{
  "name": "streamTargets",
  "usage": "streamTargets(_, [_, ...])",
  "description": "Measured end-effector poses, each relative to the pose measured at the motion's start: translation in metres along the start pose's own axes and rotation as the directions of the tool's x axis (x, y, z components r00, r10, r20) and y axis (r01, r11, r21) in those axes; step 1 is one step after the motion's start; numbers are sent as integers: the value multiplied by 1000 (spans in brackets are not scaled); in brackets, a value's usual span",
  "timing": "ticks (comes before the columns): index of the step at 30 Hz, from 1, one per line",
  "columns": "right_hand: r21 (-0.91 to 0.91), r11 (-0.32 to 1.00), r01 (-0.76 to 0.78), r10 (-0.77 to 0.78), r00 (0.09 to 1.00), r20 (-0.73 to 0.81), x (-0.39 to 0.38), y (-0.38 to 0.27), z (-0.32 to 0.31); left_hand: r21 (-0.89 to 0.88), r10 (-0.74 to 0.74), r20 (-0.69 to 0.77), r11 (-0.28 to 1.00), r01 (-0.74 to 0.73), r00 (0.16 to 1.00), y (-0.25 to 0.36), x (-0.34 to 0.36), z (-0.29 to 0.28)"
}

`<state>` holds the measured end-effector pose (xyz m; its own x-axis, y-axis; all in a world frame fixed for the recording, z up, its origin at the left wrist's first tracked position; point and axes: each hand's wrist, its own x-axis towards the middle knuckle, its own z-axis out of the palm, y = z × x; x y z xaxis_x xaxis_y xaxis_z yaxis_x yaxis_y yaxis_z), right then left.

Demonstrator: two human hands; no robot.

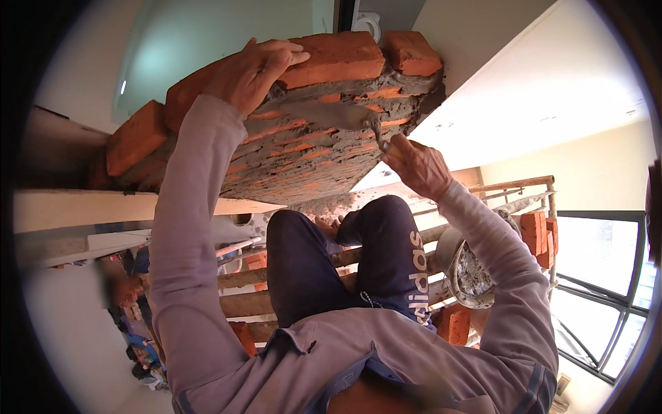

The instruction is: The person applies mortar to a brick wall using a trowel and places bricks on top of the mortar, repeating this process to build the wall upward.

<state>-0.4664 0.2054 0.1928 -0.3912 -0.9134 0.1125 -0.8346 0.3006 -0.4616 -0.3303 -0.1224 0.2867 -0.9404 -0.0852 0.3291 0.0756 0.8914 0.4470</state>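
My left hand (258, 72) grips the top course of an orange brick wall, its fingers bent over a brick (338, 58) at the top. My right hand (419, 167) is closed around the handle of a trowel (327, 114). The mortar-smeared blade lies against the wall face, just below the top bricks and right of my left hand. Grey mortar (296, 148) covers much of the brick face in rough streaks. Also in the top course are a brick (138, 136) at the left end and a shorter one (412, 54) at the right.
Below me is a scaffold platform of wooden poles (248, 303). A bucket of mortar (472, 272) stands to my right, with stacked bricks (534, 234) beyond it and a loose brick (454, 324) nearer. Far right is a dark-framed window (600, 290). A person (124, 283) is at the lower left.
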Motion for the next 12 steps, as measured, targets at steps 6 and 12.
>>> streamTargets(6, [-77, 988, -132, 125, 989, -81, -17, 56, -11, 47, 30, -10, 998, -30, 999, 10, 2, -2])
streamTargets(12, [106, 955, -277, 279, 960, -7, -30, 87, -12, 63, -23, 8, 998, 23, 1000, 14, 4, -2])
